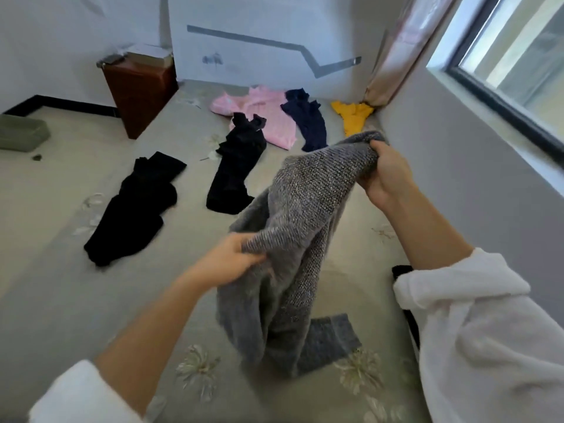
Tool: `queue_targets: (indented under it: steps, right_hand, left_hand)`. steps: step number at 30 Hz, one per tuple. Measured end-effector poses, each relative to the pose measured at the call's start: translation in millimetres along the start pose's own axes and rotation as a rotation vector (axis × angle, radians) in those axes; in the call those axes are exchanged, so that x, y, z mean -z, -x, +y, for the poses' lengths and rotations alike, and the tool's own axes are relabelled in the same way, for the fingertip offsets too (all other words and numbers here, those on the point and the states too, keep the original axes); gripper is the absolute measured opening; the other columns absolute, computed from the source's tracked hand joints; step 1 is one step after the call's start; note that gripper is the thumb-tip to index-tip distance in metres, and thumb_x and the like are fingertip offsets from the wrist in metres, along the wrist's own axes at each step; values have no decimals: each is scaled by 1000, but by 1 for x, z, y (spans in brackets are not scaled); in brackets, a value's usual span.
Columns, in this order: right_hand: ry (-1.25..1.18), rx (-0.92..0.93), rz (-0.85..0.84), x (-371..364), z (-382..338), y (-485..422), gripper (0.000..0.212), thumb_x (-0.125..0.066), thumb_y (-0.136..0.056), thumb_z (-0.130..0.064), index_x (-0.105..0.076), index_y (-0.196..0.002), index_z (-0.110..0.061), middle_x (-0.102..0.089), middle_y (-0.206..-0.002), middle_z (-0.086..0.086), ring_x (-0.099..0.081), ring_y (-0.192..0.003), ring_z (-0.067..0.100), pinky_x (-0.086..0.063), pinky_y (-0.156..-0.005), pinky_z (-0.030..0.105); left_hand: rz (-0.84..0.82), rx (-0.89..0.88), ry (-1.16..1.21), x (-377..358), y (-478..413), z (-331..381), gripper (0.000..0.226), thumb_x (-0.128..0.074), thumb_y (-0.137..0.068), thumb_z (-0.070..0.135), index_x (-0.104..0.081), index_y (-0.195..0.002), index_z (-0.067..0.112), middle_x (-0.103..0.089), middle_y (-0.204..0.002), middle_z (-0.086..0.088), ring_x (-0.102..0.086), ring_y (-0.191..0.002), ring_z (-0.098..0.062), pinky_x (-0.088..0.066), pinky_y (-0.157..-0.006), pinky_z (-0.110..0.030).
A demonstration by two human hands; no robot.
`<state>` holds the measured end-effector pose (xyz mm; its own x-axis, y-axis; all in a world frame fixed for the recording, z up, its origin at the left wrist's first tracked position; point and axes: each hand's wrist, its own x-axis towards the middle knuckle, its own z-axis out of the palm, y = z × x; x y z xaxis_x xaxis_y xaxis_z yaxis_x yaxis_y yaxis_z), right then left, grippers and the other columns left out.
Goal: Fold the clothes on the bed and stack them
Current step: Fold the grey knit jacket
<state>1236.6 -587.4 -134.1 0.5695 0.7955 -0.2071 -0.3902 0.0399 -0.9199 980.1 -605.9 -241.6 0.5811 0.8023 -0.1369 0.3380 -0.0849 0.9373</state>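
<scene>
Currently both fists clenched on chunky grey knit sweater (302, 215): left hand (227, 264) at 7 o'clock edge, right hand (383, 175) at 1 o'clock; limp hem draped on floral bedsheet (61, 300).

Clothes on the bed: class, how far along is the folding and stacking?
Done: no stack visible. In hand: the grey sweater, held up by left hand and right hand. Left: two black garments, pink, navy, yellow, all unfolded.
</scene>
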Motion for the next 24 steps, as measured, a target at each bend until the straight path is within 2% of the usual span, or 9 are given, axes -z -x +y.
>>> queue_targets:
  steps: [3, 7, 9, 11, 13, 15, 20, 22, 24]
  right_hand:
    - [273, -141, 83, 50, 18, -10, 19, -49, -95, -12, -53, -113, -16, -59, -109, 11, -58, -90, 21, -49, -66, 33]
    - [832, -202, 127, 101, 64, -1, 25, -57, -85, -3, -58, -110, -8, -54, -106, 13, -49, -88, 21, -41, -73, 33]
    - [909, -154, -175, 107, 85, 11, 66, -61, -76, 9, -45, -136, -12, -55, -116, 8, -53, -91, 14, -47, -77, 25]
    - [1088, -79, -535, 105, 105, 22, 90, -74, -68, 4, -35, -146, -19, -48, -131, 2, -50, -116, 14, -45, -98, 30]
    - [1235, 80, -629, 105, 126, 23, 71, -78, -72, -9, -49, -137, -18, -51, -136, 2, -45, -127, 20, -37, -106, 36]
    - [1181, 168, -492, 106, 129, 19, 44, -65, -79, 0, -62, -121, -14, -63, -123, 4, -55, -116, 20, -39, -94, 24]
    - [944, 57, -285, 137, 99, 2, 35, -48, -83, 18, -60, -80, -15, -61, -76, 3, -53, -76, 18, -39, -71, 30]
    - [823, -79, -309, 151, 92, 3, 36, -47, -85, 19, -57, -76, -15, -59, -72, 5, -51, -68, 17, -40, -65, 30]
    - [791, -151, -338, 164, 90, 7, 33, -50, -85, 18, -57, -77, -13, -61, -72, 4, -54, -68, 16, -44, -63, 27]
  left_hand:
    - [240, -69, -60, 19, -25, 25, 27, -58, -91, 5, -68, -94, 30, -68, -80, 18, -61, -72, 11, -48, -67, -14]
    - [60, -74, -295, 9, -44, 41, 14, -56, -89, 17, -69, -93, 19, -70, -85, 0, -65, -82, -14, -52, -84, -39]
    - [-49, -96, -336, -14, -47, 46, 14, -54, -89, 12, -67, -89, 16, -69, -82, -3, -64, -79, -18, -50, -82, -39]
    - [-117, -107, -300, -34, -49, 50, 14, -52, -89, 8, -67, -91, 10, -69, -84, -9, -64, -82, -24, -50, -78, -39]
    - [-143, -106, -272, -47, -50, 52, 15, -54, -88, 10, -66, -96, 6, -70, -87, -12, -65, -84, -26, -51, -79, -41]
    - [-249, -69, -203, -51, -48, 51, 23, -61, -87, 23, -65, -108, 14, -71, -95, -4, -68, -88, -19, -55, -78, -35]
    - [-900, 300, -152, -52, -24, 10, 61, -65, -80, 57, -51, -135, 32, -62, -126, 9, -61, -110, -9, -51, -93, -32]
    - [-767, 382, -176, -54, -23, -28, 44, -60, -90, 44, -59, -127, 21, -65, -113, 4, -63, -95, -5, -50, -79, -16]
    - [-384, 433, -161, -58, -25, -68, 15, -52, -95, 24, -60, -97, 12, -52, -78, -4, -47, -65, -12, -34, -54, -18]
